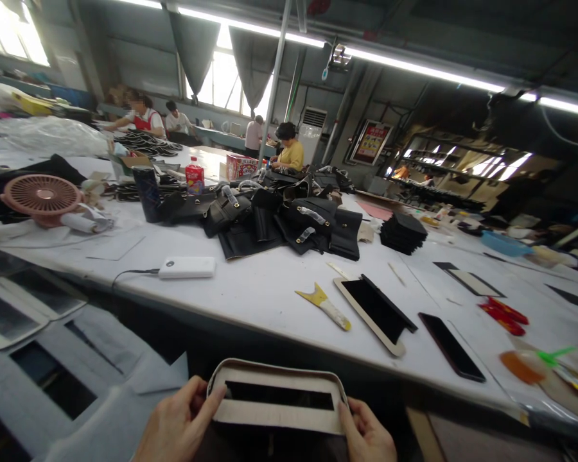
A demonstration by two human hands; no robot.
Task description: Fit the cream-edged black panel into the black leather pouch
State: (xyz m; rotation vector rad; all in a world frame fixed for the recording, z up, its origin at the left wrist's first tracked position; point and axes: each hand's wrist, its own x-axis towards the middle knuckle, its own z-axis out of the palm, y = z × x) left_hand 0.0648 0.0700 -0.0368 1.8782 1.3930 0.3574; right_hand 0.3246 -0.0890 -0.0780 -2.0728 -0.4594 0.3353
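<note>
Along the left end of the counter (250, 292) stands a pink fan (41, 192), with a clear plastic bag (52, 133) behind it and, below the counter's edge, a pale cloth (120, 340). Past the fan, a person in a red apron (149, 120) works at the back, and a dark tumbler (147, 192) stands upright nearer to us.

Low down comes the left hand (180, 420), thumb in front and fingers curled behind, pinching the left end of a cream frame (277, 416). Above that hand, a white power bank (187, 267) lies on the counter with a cable (135, 271) in its left end; a red bottle (194, 174) stands farther back. The frame is held level just in front of the counter's near edge, a long dark slot across its middle. Beyond it spreads a heap of black bags (264, 221). To the right lies a yellow tool (318, 298).

Closing on the frame's right end, the right hand (366, 433) pinches it likewise. Above lies a cream-edged black piece (378, 311), then a black stack (403, 233), a phone (451, 346) lying flat, and finally some red packets (503, 314) near a blue basin (505, 244).
</note>
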